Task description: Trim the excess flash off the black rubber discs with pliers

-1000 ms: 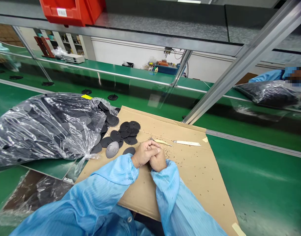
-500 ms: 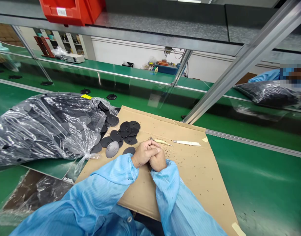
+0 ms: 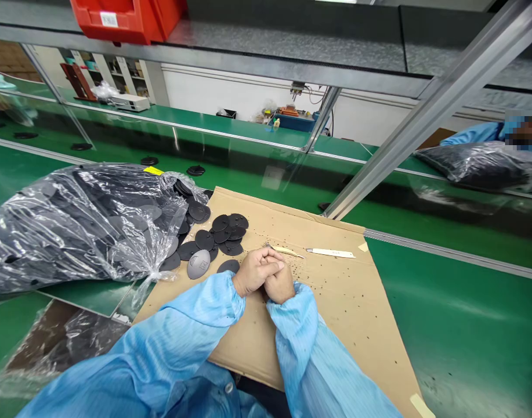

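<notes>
My left hand (image 3: 253,273) and my right hand (image 3: 279,284) are clasped together over the cardboard sheet (image 3: 335,313), fingers folded round each other. No object shows between them; the palms are hidden. Just beyond the fingers lies a slim tool with a pale yellow handle (image 3: 287,251), partly behind the hands. Right of it is a thin white-handled tool (image 3: 330,253) with a narrow metal tip. Several black oval discs (image 3: 222,233) lie in a loose pile to the left. A greyer oval disc (image 3: 198,265) with raised marks faces up at its near edge.
A big clear plastic bag (image 3: 83,226) full of black discs fills the left side. Dark crumbs dot the cardboard. A slanted metal post (image 3: 405,128) and a shelf with a red bin (image 3: 126,20) stand ahead. Another person's blue sleeve (image 3: 472,133) shows far right.
My hands have stayed clasped in the same place. The person's sleeve at the far right has shifted slightly.
</notes>
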`<state>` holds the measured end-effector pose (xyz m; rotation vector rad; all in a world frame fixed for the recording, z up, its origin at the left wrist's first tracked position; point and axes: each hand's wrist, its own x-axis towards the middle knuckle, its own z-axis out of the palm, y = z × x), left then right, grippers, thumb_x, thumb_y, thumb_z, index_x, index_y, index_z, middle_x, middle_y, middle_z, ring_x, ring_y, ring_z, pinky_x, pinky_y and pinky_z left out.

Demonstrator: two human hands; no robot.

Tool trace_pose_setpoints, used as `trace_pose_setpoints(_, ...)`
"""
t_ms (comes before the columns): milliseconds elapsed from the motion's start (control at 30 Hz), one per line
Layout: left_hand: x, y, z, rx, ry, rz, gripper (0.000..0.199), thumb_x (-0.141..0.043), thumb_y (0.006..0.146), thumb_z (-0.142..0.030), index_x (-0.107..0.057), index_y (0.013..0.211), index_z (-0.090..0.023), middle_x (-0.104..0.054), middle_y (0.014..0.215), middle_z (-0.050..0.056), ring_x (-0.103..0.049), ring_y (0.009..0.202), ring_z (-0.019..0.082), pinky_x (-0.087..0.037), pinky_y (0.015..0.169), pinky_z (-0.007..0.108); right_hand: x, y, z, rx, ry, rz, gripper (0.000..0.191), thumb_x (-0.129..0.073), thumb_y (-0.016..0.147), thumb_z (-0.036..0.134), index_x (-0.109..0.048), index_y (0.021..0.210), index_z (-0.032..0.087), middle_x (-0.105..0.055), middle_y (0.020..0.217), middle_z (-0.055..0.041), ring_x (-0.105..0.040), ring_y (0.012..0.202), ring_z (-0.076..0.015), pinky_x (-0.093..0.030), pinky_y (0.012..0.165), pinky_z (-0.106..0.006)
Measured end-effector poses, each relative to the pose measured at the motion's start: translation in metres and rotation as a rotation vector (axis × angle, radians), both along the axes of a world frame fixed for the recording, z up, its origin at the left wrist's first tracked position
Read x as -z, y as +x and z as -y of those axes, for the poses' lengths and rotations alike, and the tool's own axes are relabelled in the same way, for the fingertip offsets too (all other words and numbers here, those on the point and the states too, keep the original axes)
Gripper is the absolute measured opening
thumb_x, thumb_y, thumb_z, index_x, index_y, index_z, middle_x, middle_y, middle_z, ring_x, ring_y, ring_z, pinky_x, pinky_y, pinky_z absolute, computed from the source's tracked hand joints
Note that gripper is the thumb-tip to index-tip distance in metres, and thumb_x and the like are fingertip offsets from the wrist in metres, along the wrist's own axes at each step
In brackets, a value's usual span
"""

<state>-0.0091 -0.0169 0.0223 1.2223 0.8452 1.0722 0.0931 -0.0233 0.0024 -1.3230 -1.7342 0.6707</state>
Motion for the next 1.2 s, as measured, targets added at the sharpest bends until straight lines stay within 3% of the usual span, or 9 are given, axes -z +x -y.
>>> trace_pose_setpoints(1200, -0.0002, -0.0004, -0.0001, -0.001, 0.009, -0.016, 0.026, -0.069, 0.069, -0.029, -0.067, 0.087, -0.011, -0.069, 0.088, 0.009, -0.062, 0.082, 0.018, -0.048, 0.081, 0.030, -0.0006, 0.0007, 0.0006, 0.001, -0.025, 0.013, 0.031, -0.040, 0.084, 0.035, -0.049, 0.058, 0.020, -0.059, 0.060, -0.0047, -0.055, 0.057, -0.0164, -0.039, 0.052, -0.026)
